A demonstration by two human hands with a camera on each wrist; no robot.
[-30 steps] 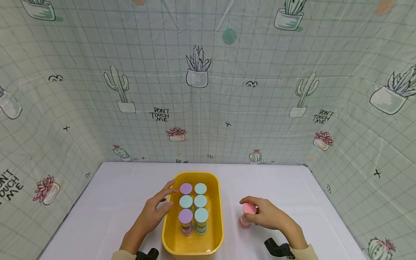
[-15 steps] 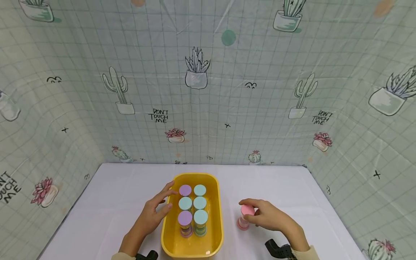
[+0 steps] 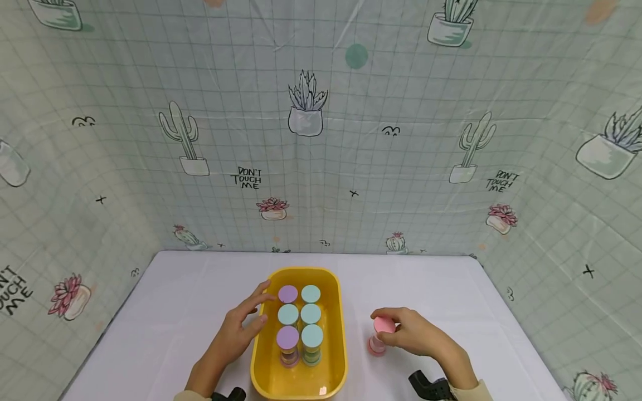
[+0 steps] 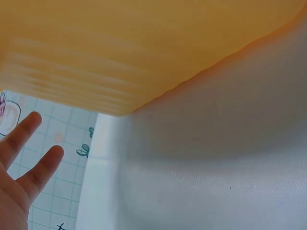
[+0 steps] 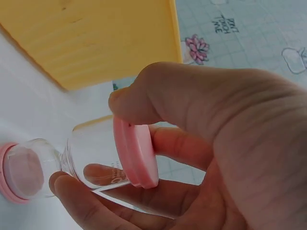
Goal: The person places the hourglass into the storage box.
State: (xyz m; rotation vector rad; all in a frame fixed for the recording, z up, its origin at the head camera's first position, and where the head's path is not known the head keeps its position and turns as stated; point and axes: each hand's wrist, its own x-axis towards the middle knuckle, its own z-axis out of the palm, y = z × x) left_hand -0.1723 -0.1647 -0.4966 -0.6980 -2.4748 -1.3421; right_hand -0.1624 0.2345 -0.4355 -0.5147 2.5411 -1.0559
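Note:
My right hand [image 3: 413,332] holds a pink-capped sand timer [image 3: 384,323] by its top end, right of the yellow tub. In the right wrist view, thumb and fingers wrap the pink cap [image 5: 135,153] and upper glass bulb; pink sand [image 5: 26,167] shows in the far bulb. The timer's lower end is close over the white table, slightly tilted. At the tub's [image 3: 296,381] left rim lies my left hand [image 3: 232,332], fingers spread and fingertips over the edge. Inside the tub stand several sand timers in two columns, with purple caps [image 3: 287,337] and light blue caps [image 3: 312,335].
The white table [image 3: 175,301] extends around the tub on both sides. Behind and beside it hangs a gridded cloth [image 3: 326,161] printed with cacti. Black wrist cameras [image 3: 430,385] sit on both wrists, near the table surface.

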